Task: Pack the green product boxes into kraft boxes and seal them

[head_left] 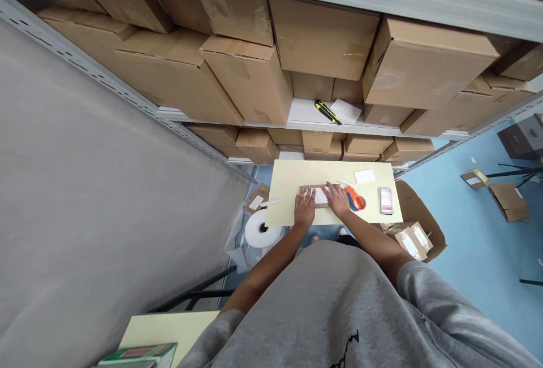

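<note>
A small flat cardboard box (pixel 319 188) lies on the pale yellow table (pixel 292 171), with a white label (pixel 321 196) on its top. My left hand (pixel 304 207) rests on the box's left end, fingers stretched out. My right hand (pixel 336 199) lies over the right end and the label's edge, its fingers laid flat. Just right of that hand sits an orange and blue tape dispenser (pixel 355 199). A white label sheet (pixel 364 176) and a phone-like rectangle (pixel 386 200), its face blurred, are farther right on the table.
Shelves of cardboard boxes (pixel 324 34) rise behind the table; a yellow-black utility knife (pixel 327 112) lies on one. A large open carton (pixel 418 210) with packed boxes stands at the right, a white roll (pixel 257 231) at the left by the wall (pixel 106 187).
</note>
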{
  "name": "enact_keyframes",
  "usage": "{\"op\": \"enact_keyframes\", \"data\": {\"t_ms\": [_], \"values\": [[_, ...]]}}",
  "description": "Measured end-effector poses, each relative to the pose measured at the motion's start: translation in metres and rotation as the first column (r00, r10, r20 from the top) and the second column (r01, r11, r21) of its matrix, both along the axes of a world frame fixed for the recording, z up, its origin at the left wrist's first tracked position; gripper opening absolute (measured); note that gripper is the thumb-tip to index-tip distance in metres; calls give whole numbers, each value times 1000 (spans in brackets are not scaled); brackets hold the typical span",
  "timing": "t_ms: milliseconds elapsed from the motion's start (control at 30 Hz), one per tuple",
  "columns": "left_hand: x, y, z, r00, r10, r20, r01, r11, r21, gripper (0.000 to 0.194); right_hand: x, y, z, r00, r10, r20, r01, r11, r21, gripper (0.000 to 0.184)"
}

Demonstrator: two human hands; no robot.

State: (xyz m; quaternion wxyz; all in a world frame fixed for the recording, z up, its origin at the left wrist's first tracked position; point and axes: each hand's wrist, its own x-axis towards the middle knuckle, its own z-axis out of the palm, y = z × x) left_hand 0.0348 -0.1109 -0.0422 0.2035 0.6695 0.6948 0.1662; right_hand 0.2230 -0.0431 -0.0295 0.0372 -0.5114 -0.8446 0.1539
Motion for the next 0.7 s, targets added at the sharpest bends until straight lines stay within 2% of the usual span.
{"op": "enact_keyframes", "data": {"t_ms": [33, 100, 167, 267, 300, 367, 433, 567, 700], "values": [[-1, -2, -2, 1000, 2, -8, -2, 1000, -2, 67, 2, -4, -2, 998, 49, 26, -49, 999, -9, 64], [-3, -5, -5, 1000, 22, -15, -22, 1000, -15, 68, 8, -11, -8, 998, 27, 54, -26, 999, -22, 63], [-4, -4, -5, 996, 92, -4, -92, 995, -42, 68, 12, -16, -15, 996, -78, 50, 80, 996, -36, 64], [-2, 6, -2, 945, 318, 74, -306, 941, -143, 76, 7, -14, -23, 966, -251, -67, 244, 965, -99, 67], [-2, 12, 1, 911, 399, 104, -375, 906, -196, 81, 4, -12, -25, 936, -330, -123, 312, 939, -142, 70], [-2, 25, 6, 842, 522, 139, -465, 831, -303, 87, -4, -4, -26, 834, -514, -203, 458, 848, -265, 79], [-4, 38, 10, 810, 570, 137, -487, 785, -383, 79, -11, 4, -26, 727, -654, -210, 551, 737, -391, 81], [-10, 54, 10, 786, 609, 110, -503, 732, -459, 60, -15, 14, -29, 622, -760, -187, 614, 622, -487, 62], [-6, 54, 11, 785, 616, 57, -533, 720, -444, 56, -14, 12, -30, 556, -815, -159, 670, 554, -494, 56]]}}
